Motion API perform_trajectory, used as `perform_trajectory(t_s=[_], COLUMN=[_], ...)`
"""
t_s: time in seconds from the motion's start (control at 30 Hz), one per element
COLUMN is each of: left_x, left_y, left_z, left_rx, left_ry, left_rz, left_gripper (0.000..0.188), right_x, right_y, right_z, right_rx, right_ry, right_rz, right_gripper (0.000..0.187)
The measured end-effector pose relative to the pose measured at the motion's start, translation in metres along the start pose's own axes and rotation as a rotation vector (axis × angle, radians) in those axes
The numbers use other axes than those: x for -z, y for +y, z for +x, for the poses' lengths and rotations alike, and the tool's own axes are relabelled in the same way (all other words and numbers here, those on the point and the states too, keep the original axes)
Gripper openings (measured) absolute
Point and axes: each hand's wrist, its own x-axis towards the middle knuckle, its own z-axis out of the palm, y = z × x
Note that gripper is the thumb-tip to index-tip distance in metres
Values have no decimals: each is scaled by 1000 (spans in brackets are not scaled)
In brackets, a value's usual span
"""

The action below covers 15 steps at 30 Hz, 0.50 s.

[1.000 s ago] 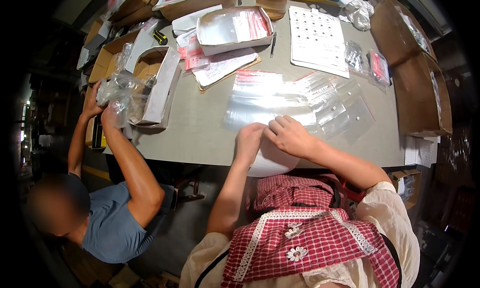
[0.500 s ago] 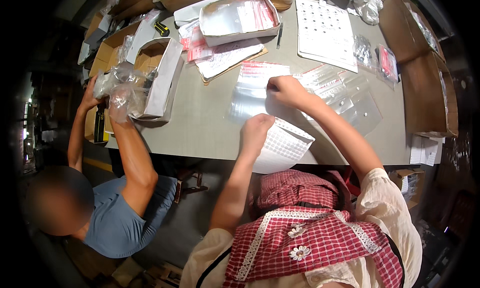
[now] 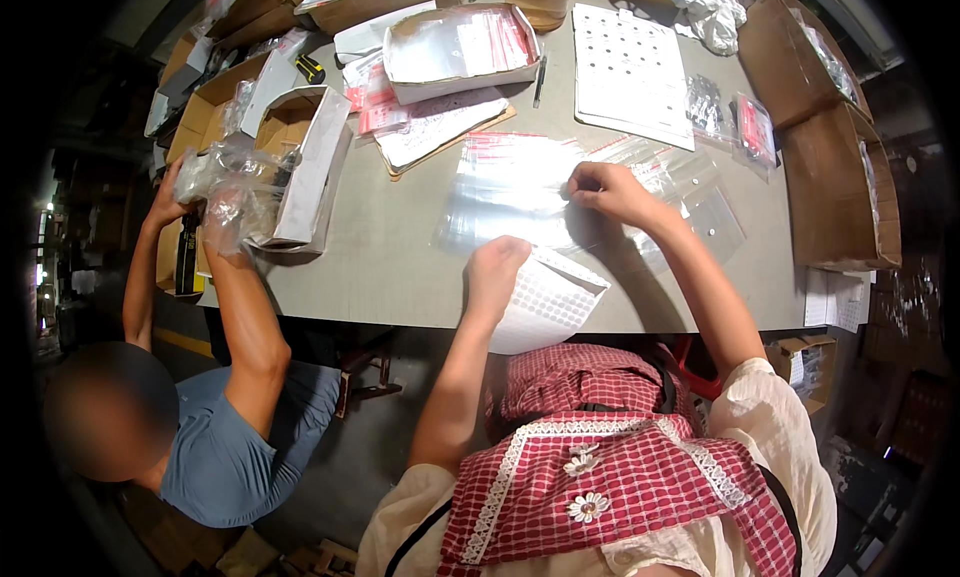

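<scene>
From my seat far away, I see the left hand [image 3: 497, 272] pinching the top left part of a white sheet [image 3: 545, 312] with rows of small round dots, and the sheet's low end pokes past the near edge of the bench [image 3: 390, 282]. The right hand [image 3: 612, 192] is over the clear bags [image 3: 500, 192] spread out there, its fingers curled in, but I can't tell if they pinch anything. Behind the bags, I see a white box [image 3: 455, 87] with more bags in it.

White dotted sheet [image 3: 548, 299], slightly curled
</scene>
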Motion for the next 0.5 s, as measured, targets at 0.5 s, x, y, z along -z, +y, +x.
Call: perform_trajectory(t_s=[0.5], left_x=[1], left_y=[-3], left_z=[-2], left_rx=[-63], left_ry=[26], left_rz=[37], left_gripper=[29], right_x=[1], right_y=[8], right_z=[11], right_rx=[-32], right_ry=[218], right_rz=[-603], right_gripper=[34])
